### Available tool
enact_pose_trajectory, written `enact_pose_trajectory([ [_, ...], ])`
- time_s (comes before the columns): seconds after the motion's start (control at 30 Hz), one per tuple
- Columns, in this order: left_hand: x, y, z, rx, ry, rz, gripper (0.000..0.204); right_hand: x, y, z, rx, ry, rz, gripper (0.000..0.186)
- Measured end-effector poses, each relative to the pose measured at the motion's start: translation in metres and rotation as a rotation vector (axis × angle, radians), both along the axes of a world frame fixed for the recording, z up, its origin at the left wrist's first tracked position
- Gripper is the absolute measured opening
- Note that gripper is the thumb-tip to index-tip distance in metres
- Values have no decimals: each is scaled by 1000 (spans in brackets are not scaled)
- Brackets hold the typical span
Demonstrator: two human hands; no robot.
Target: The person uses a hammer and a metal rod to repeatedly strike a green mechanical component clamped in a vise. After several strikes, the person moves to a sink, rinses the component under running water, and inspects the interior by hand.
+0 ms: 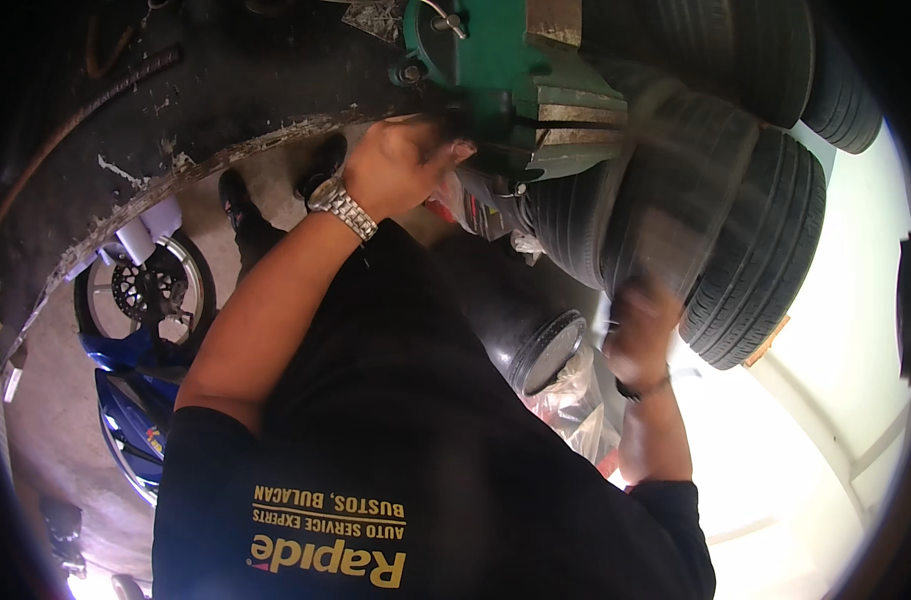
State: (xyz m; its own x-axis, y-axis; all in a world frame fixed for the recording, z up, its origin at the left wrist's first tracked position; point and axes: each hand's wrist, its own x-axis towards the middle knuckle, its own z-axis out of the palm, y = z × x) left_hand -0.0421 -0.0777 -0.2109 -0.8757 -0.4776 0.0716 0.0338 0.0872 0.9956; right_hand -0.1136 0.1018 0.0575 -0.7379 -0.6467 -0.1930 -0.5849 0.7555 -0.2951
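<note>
At the chipped black bench edge (205, 150) is a green bench vise (490, 90), with a thin dark piece (550, 124) across its jaws. My left hand (400, 160), wearing a metal watch, is closed just below the vise's left side; what its fingers hold is hidden in shadow. My right hand (638, 320), with a dark wristband, is lower right, in front of the stacked tires, smeared by motion, so its fingers and anything in them cannot be made out.
Stacked tires (750, 260) fill the right beside a white wall (855, 300). Below the bench are a blue motorcycle (125, 410), a dark round container (547, 352) and clear plastic bags (575, 420). My shoes show on the concrete floor (45, 400).
</note>
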Motion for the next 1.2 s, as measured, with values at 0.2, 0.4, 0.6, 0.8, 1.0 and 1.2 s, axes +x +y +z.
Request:
enact_pose_trajectory([
  [0.2, 4, 4, -7, 22, -138, -92, 32, -4, 19, 19, -285, -16, -104, 55],
  [0.4, 2, 6, -12, 4, 55, -15, 34, 1, 35, 8, -393, -27, -116, 66],
  [0.6, 3, 8, -15, 28, 29, 5, 35, -11, 27, 12, -305, -93, -70, 63],
  [0.8, -1, 13, -14, 86, -1, 15, 33, -16, 22, -1, -260, -135, -22, 56],
  [1.0, -4, 10, -15, 81, 39, 13, 33, -22, 9, 6, -15, -52, -131, 52],
  [1.2, -2, 9, -17, 7, 2, 1, 29, -10, 5, 1, 254, -76, 51, 37],
])
